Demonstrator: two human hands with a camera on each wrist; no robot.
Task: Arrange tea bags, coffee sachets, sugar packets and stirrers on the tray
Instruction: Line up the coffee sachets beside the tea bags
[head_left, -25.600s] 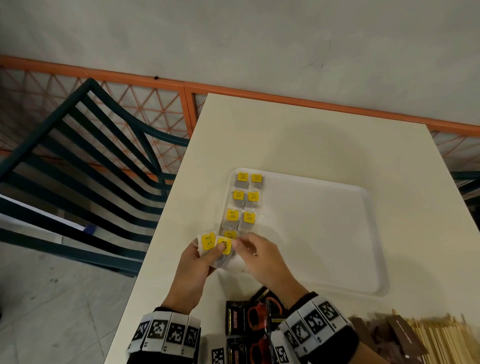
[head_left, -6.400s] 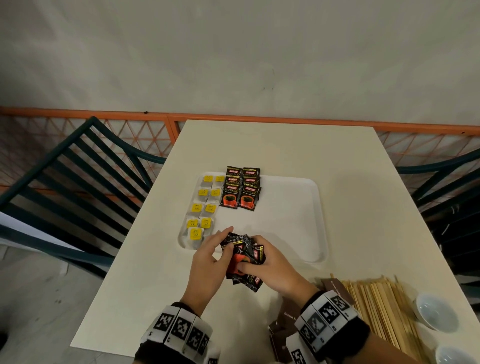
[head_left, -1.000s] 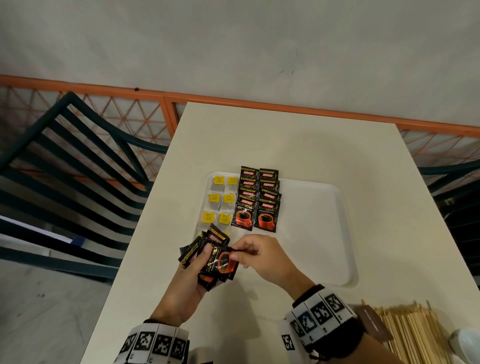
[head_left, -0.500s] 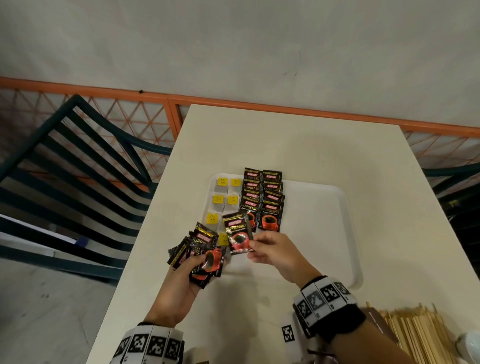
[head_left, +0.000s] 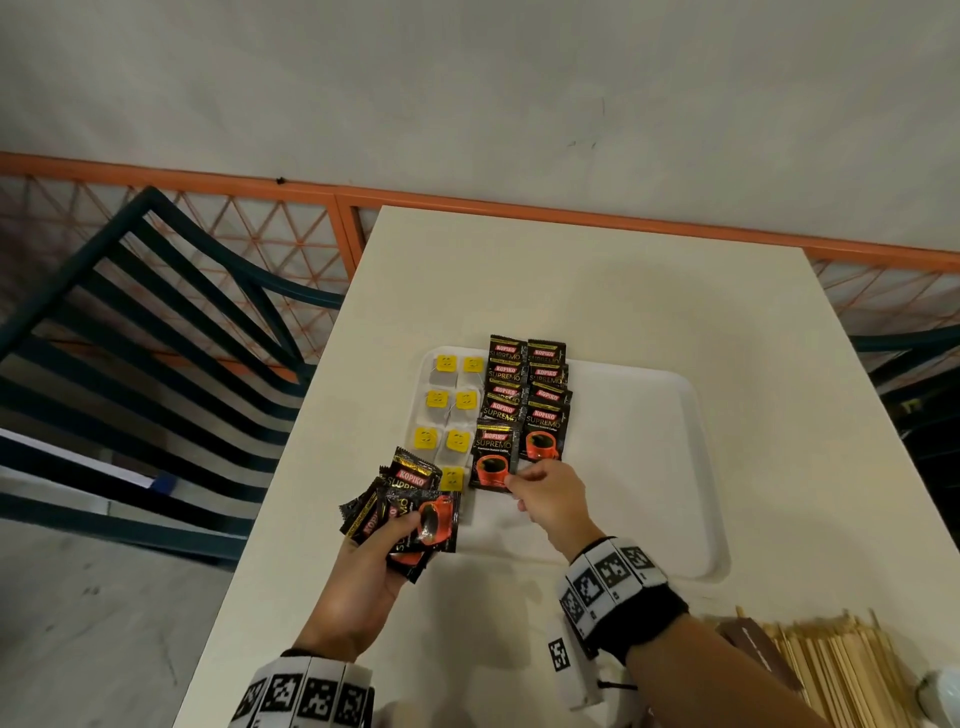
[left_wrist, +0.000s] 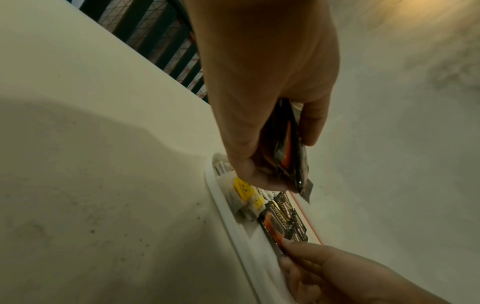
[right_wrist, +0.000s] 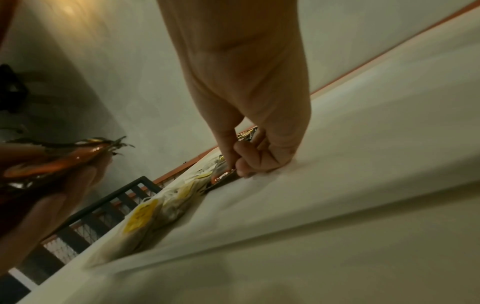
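Observation:
A white tray (head_left: 649, 467) lies on the cream table. Along its left side sit two columns of tea bags (head_left: 447, 405) with yellow tags. Beside them lie two overlapping columns of black coffee sachets (head_left: 527, 384). My right hand (head_left: 550, 493) pinches the lower right corner of one coffee sachet (head_left: 493, 460), laid flat at the near end of the left column. My left hand (head_left: 384, 551) grips a fanned bundle of coffee sachets (head_left: 405, 509) just off the tray's near left corner. In the left wrist view this bundle (left_wrist: 291, 152) hangs above the tray rim (left_wrist: 228, 222).
Wooden stirrers (head_left: 841, 670) and brown packets (head_left: 753, 649) lie at the near right of the table. A small white cup (head_left: 943, 696) sits at the far right edge. A dark green chair (head_left: 156, 364) stands left of the table, an orange railing (head_left: 519, 200) behind it.
My right hand pulled one sachet from the bundle, carried it forward and laid it on the tray at the near end of the left coffee column. The left hand stayed put.

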